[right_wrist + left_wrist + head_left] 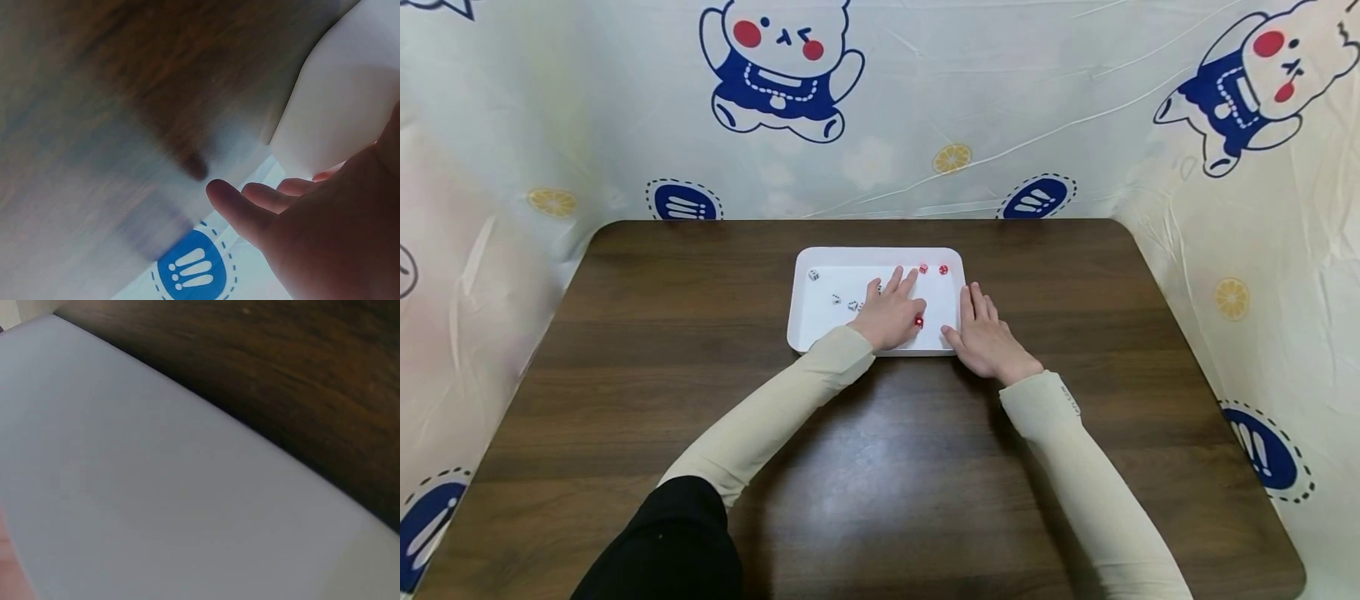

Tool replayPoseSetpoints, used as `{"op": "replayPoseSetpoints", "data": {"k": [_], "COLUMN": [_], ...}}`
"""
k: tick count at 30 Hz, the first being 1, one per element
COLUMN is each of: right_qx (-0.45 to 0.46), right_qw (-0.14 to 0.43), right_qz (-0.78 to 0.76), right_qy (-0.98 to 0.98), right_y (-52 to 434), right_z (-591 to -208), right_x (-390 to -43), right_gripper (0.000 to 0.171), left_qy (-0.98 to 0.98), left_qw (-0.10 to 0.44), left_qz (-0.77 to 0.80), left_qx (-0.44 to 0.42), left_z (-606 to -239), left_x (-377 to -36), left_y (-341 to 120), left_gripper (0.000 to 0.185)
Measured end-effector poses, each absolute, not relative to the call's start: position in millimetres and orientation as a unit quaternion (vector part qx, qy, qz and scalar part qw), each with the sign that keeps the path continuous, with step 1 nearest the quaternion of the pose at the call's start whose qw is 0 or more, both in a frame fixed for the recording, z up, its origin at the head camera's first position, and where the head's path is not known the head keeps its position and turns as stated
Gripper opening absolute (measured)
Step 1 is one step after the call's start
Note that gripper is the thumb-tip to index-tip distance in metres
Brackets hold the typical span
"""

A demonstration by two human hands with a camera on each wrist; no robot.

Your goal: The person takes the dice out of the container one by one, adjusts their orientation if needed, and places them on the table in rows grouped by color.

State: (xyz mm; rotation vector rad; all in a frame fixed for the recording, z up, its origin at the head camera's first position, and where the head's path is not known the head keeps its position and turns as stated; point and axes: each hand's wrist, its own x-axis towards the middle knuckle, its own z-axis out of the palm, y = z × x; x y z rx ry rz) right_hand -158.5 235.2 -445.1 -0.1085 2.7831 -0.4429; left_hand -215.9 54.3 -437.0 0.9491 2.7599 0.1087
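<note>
Head view: my left hand (892,315) lies flat w/ fingers straight inside the white tray (820,333) at table (700,417) centre, a red die (918,322) touching its thumb side, two more red dice (933,269) at the far right corner, white dice (835,296) to the left; my right hand (985,337) rests flat, fingers straight, against the tray's right edge. Left wrist view: only tray (156,487) surface & dark table (300,375), grip not shown. Right wrist view: blurry, my right hand (325,237) w/ fingers relaxed, holding nothing, tray (350,100) just beside it.
</note>
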Motion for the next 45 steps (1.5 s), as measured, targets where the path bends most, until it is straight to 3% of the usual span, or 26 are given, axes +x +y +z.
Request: {"op": "replayPoseSetpoints", "data": {"k": [22, 38, 45], "right_qx": [-0.037, -0.037, -0.038], "right_qw": [0.168, 0.167, 0.164], "right_qz": [-0.155, -0.161, -0.162], "right_qy": [0.973, 0.972, 0.972], "right_y": [235, 235, 234], "right_z": [-443, -444, -444], "right_x": [-159, -159, -159], "right_gripper": [0.084, 0.084, 0.084], "left_qy": [0.944, 0.944, 0.943], "left_qw": [0.107, 0.064, 0.066], "left_qz": [0.084, 0.109, 0.104], "left_qx": [0.299, 0.304, 0.31], "left_z": [-417, -403, -396], "left_x": [-218, -204, -196], "left_y": [21, -16, -26], "left_gripper": [0.037, 0.017, 0.018]}}
